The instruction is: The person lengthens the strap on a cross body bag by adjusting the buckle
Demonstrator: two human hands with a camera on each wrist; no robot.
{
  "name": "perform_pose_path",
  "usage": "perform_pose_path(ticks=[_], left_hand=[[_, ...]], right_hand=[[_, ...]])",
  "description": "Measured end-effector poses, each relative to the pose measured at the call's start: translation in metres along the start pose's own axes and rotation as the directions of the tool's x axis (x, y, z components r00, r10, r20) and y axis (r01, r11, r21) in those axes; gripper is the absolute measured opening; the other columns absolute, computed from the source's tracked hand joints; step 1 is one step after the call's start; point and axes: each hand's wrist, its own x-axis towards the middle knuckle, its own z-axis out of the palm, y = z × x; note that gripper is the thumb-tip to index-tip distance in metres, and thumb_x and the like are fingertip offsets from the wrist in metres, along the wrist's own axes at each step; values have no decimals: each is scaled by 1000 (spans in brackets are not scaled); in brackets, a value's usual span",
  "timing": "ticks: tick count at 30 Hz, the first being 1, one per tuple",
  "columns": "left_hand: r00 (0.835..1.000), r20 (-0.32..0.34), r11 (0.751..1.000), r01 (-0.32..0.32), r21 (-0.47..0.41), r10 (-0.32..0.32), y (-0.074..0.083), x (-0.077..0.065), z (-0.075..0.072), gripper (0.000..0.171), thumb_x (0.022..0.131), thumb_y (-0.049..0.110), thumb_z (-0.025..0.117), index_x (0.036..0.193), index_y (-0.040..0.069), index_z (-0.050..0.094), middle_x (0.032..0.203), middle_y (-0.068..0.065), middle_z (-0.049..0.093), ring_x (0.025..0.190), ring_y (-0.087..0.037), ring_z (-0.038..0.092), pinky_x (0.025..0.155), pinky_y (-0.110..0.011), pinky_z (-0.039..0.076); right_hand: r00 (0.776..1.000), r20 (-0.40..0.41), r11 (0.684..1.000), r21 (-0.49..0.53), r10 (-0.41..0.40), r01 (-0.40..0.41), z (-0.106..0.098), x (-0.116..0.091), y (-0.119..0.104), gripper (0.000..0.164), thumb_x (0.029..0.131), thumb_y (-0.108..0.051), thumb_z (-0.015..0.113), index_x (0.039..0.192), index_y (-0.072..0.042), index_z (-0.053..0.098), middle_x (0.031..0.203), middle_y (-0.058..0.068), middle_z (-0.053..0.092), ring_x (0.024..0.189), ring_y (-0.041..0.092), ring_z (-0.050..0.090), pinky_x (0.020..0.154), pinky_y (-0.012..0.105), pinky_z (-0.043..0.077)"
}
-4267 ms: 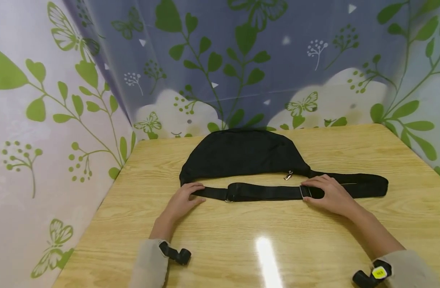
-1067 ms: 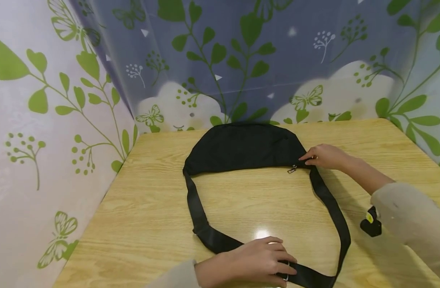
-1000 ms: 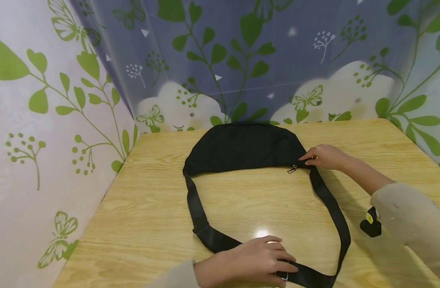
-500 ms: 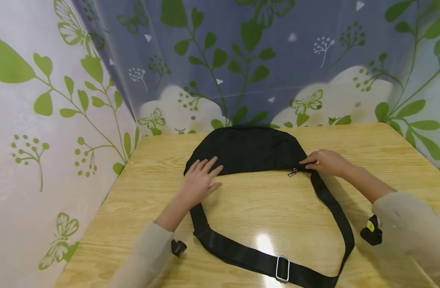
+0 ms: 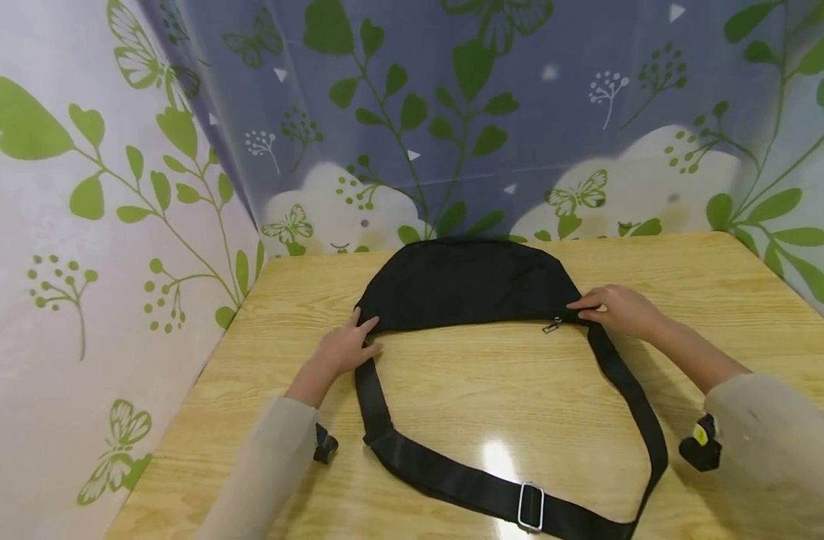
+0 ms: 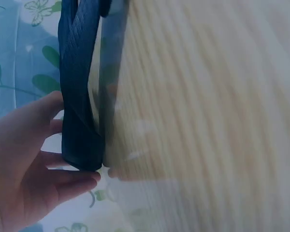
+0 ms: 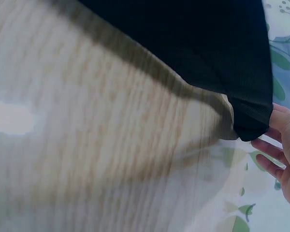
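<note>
A black waist bag (image 5: 472,285) lies flat at the back of the table, its strap (image 5: 452,472) looped towards the front. At the bag's right corner, my right hand (image 5: 624,309) pinches the fabric between thumb and fingers, close to the zip pull (image 5: 552,325). My left hand (image 5: 337,349) is at the left corner, fingers spread over it and thumb beside the strap. The left wrist view shows this hand (image 6: 29,164) partly behind the dark fabric. In the right wrist view the right fingers (image 7: 273,150) meet the corner where the bag narrows.
A metal slider buckle (image 5: 530,507) sits on the strap near the table's front. The wood-grain table (image 5: 250,450) reflects a bright light. Patterned curtains (image 5: 573,97) stand behind it and along the sides, with the bag's upper edge close to the back one.
My left hand has left the buckle and moved up to the bag's left corner. The strap, earlier lying straight below the bag, is spread into a loop; my right hand stays at the right corner.
</note>
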Motion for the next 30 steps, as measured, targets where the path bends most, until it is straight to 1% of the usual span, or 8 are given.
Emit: perform_pose_path(ticks=[4, 11, 18, 22, 24, 27, 28, 30], left_hand=[[1000, -4, 999, -29, -36, 29, 6, 4, 1, 59, 93, 38, 52, 143, 13, 34, 146, -26, 15, 42, -17, 43, 47, -30, 35], [995, -10, 989, -104, -104, 103, 19, 10, 4, 57, 93, 32, 54, 143, 14, 34, 147, -24, 12, 37, -11, 31, 42, -25, 31], [993, -10, 985, -118, -126, 118, 22, 14, 6, 57, 93, 32, 55, 143, 14, 34, 148, -23, 11, 38, -12, 34, 44, -26, 31], [992, -15, 984, -128, -128, 127, 19, 11, 8, 59, 92, 35, 55, 143, 14, 34, 148, -23, 14, 41, -13, 43, 49, -29, 36], [992, -17, 984, -130, -119, 129, 18, 10, 7, 61, 92, 39, 54, 144, 14, 33, 147, -22, 15, 46, -15, 49, 50, -31, 38], [993, -16, 989, -121, -88, 120, 17, 9, 0, 65, 90, 45, 53, 144, 15, 32, 146, -22, 20, 68, -25, 61, 52, -33, 42], [993, -16, 990, -117, -77, 116, 17, 9, -4, 66, 90, 46, 53, 144, 15, 32, 146, -22, 21, 79, -30, 62, 54, -35, 43], [994, -16, 993, -111, -46, 110, 18, 10, -14, 68, 90, 49, 51, 145, 15, 31, 145, -21, 23, 101, -37, 56, 60, -38, 47]], right_hand=[[999, 8, 999, -1, 44, -44, -5, -7, 4, 25, 83, -5, 66, 107, 0, 68, 94, 15, 62, 71, 22, 58, 57, 34, 45], [996, 9, 996, -15, 92, -92, -12, -19, 16, 25, 82, -3, 65, 107, 2, 67, 98, 21, 62, 74, 27, 61, 59, 37, 47], [996, 11, 996, -33, 86, -86, -10, -21, 27, 25, 82, -3, 66, 106, 2, 68, 98, 22, 62, 63, 15, 57, 53, 31, 43], [994, 36, 994, -30, 105, -104, -7, -22, 26, 25, 82, -2, 65, 107, 2, 67, 101, 24, 61, 61, 13, 55, 53, 31, 43], [993, 49, 994, -31, 106, -104, -8, -21, 23, 26, 83, -3, 64, 108, 2, 66, 102, 25, 60, 63, 16, 57, 55, 33, 44], [993, 65, 994, -48, 100, -97, -13, -17, 18, 27, 84, -5, 65, 109, 3, 65, 104, 26, 59, 72, 24, 60, 61, 39, 47], [993, 66, 994, -56, 99, -95, -16, -15, 15, 27, 84, -6, 65, 110, 3, 65, 104, 27, 59, 76, 28, 60, 64, 41, 47], [993, 65, 993, -72, 98, -93, -22, -12, 11, 29, 85, -9, 64, 111, 3, 64, 106, 27, 58, 81, 33, 59, 68, 45, 47]])
